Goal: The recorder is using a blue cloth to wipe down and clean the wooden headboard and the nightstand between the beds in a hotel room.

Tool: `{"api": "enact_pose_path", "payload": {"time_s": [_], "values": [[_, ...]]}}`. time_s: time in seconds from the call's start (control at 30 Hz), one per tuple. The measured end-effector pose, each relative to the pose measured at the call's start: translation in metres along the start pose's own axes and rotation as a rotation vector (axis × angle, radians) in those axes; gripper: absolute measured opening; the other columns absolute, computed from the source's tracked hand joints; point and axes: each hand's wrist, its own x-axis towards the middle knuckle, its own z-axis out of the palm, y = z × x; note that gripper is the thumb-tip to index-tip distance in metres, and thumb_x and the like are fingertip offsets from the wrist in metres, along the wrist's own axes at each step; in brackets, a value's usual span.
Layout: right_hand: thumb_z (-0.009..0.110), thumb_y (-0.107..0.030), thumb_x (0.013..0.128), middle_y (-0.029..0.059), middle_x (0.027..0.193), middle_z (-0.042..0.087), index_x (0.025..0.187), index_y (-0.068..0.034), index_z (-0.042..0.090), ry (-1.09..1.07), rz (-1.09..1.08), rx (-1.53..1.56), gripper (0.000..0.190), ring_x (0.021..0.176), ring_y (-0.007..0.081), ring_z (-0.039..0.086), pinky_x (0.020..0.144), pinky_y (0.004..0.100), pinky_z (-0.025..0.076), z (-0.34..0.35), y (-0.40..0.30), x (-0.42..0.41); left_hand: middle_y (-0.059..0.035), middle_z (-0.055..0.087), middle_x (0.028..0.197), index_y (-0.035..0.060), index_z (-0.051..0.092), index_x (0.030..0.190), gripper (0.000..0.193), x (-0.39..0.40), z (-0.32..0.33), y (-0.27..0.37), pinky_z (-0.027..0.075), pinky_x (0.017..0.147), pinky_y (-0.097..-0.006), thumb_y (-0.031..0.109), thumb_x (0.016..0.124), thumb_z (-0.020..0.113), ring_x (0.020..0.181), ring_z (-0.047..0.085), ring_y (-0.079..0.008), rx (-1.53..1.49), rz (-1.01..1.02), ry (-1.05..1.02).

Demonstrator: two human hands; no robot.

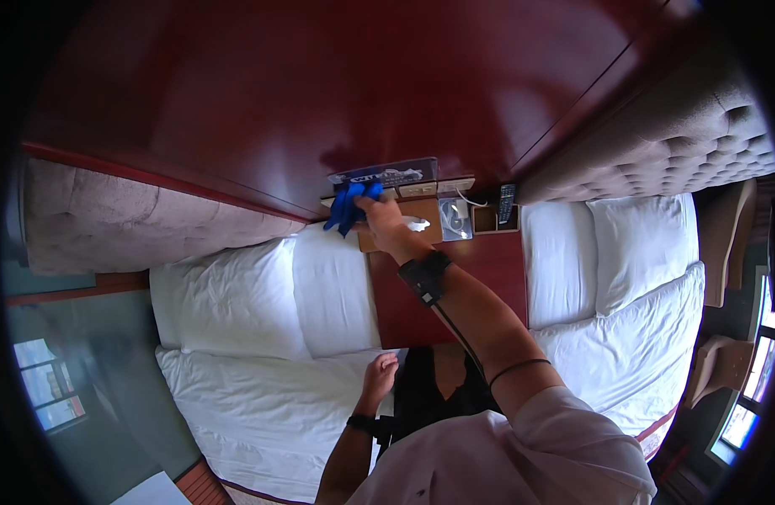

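My right hand (384, 221) reaches far forward and grips a blue cloth (350, 207). The cloth lies against the lower left part of a dark sign (387, 173) with writing, on the red glossy wall panel, and beside the wall sockets (417, 189). Below my wrist is a brown tissue box (430, 235) with a white tissue showing. My left hand (381, 372) hangs low by the edge of the left bed, its fingers curled; nothing can be made out in it.
On the red nightstand (450, 284) are a clear tray (455, 235) holding a white cable and a brown organizer (485, 230) with a remote control (506, 203). Beds with white pillows (236, 297) flank it, under tufted headboards (652, 126). Chairs (719, 369) stand at the right.
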Motion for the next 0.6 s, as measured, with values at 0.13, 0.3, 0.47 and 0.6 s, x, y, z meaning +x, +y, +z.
{"api": "enact_pose_path", "payload": {"time_s": [0.13, 0.3, 0.47, 0.6], "values": [[0.054, -0.006, 0.102, 0.0159, 0.115, 0.071, 0.129, 0.000, 0.056, 0.004, 0.099, -0.078, 0.027, 0.102, 0.0319, 0.074, 0.086, 0.0523, 0.063, -0.010, 0.045, 0.014, -0.0171, 0.076, 0.111, -0.0041, 0.068, 0.119, 0.029, 0.000, 0.004, -0.024, 0.057, 0.092, -0.0332, 0.014, 0.097, 0.067, 0.105, 0.074, -0.0234, -0.027, -0.001, 0.011], [0.057, -0.010, 0.101, 0.0127, 0.118, 0.069, 0.131, -0.008, 0.055, 0.046, 0.251, -0.032, 0.031, 0.104, 0.0289, 0.071, 0.087, 0.0566, 0.061, -0.009, 0.095, 0.024, -0.0160, 0.075, 0.114, -0.0048, 0.066, 0.123, 0.030, -0.033, -0.015, -0.053, 0.057, 0.091, -0.0323, 0.012, 0.099, 0.065, 0.107, 0.072, -0.0210, -0.002, -0.007, -0.005], [0.059, -0.006, 0.099, 0.0134, 0.122, 0.066, 0.133, -0.005, 0.050, 0.173, 0.154, 0.034, 0.036, 0.108, 0.0319, 0.070, 0.088, 0.0556, 0.062, -0.025, 0.123, 0.086, -0.0122, 0.074, 0.109, -0.0035, 0.065, 0.128, 0.041, -0.082, -0.031, -0.092, 0.057, 0.081, -0.0336, 0.023, 0.096, 0.066, 0.097, 0.072, -0.0218, 0.088, -0.313, 0.022], [0.060, -0.004, 0.097, 0.0144, 0.122, 0.064, 0.136, -0.003, 0.049, 0.364, 0.070, -0.005, 0.040, 0.105, 0.0347, 0.070, 0.087, 0.0561, 0.063, -0.056, 0.114, 0.131, -0.0158, 0.074, 0.109, -0.0031, 0.069, 0.126, 0.038, -0.118, -0.047, -0.084, 0.058, 0.081, -0.0345, 0.021, 0.096, 0.066, 0.099, 0.072, -0.0230, -0.069, -0.547, 0.103]]}}
